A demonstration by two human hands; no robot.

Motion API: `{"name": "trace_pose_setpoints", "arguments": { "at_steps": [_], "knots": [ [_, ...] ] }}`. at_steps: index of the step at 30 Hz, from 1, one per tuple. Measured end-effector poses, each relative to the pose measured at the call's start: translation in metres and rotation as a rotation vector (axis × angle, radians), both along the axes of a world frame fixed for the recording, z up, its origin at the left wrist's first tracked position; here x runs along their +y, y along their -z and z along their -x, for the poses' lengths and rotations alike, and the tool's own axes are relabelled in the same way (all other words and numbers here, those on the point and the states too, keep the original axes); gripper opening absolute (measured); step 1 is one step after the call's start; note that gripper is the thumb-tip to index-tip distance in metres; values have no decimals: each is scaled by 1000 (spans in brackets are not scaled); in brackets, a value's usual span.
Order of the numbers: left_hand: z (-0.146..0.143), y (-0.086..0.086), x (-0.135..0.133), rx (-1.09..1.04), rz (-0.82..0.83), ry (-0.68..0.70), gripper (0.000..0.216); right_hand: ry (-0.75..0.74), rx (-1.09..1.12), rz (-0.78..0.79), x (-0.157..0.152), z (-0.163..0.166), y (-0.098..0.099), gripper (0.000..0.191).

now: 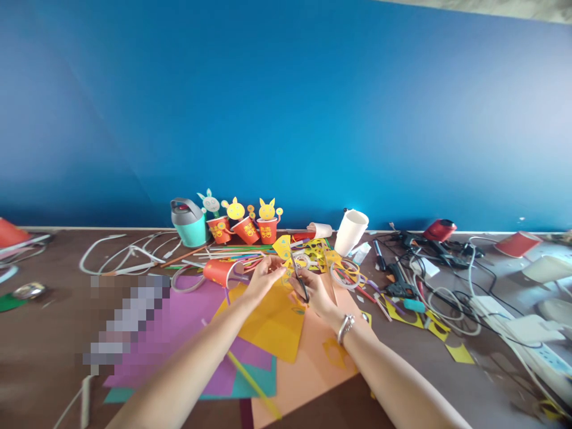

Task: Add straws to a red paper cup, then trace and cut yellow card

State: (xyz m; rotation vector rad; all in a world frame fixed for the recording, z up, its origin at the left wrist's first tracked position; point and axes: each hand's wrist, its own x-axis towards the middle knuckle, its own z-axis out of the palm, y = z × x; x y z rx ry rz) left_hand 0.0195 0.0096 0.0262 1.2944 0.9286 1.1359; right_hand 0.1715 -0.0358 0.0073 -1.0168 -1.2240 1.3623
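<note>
My left hand (264, 279) is closed in a pinch on a piece of yellow paper (282, 246) with small drawn shapes on it. A pair of scissors (304, 288) with dark handles is in my right hand (318, 294), blades pointing up beside the paper. Whether the blades touch the paper I cannot tell. Under my hands lies a golden-yellow sheet (279, 333) on top of a peach sheet (308, 381) and a purple sheet (179, 328). Just left of my left hand, a red paper cup (217, 272) rests on its side.
Three red cups with paper animal heads, one of them the middle cup (245, 230), stand by the blue wall next to a teal flask (189, 227). A white cup (351, 233) stands right of centre. Farther right are a glue gun (399, 281), tangled cables and a power strip (518, 333).
</note>
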Motion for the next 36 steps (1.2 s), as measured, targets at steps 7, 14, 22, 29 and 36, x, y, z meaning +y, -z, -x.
{"name": "trace_pose_setpoints", "arguments": {
  "at_steps": [7, 14, 22, 29, 36],
  "knots": [
    [-5, 2, -3, -72, 9, -19, 33, -94, 50, -8, 3, 4, 14, 31],
    [-4, 0, -3, -76, 11, 70, 25, -122, 28, -54, 0, 1, 6, 34],
    [-2, 0, -2, -74, 13, 69, 25, -97, -10, 16, -3, 2, -8, 41],
    [0, 4, 2, -55, 5, 68, 26, -104, -54, 10, -1, -1, -4, 34],
    [2, 1, 2, -39, -3, 53, 27, -115, -50, 18, 0, -2, -2, 30]
  ]
}}
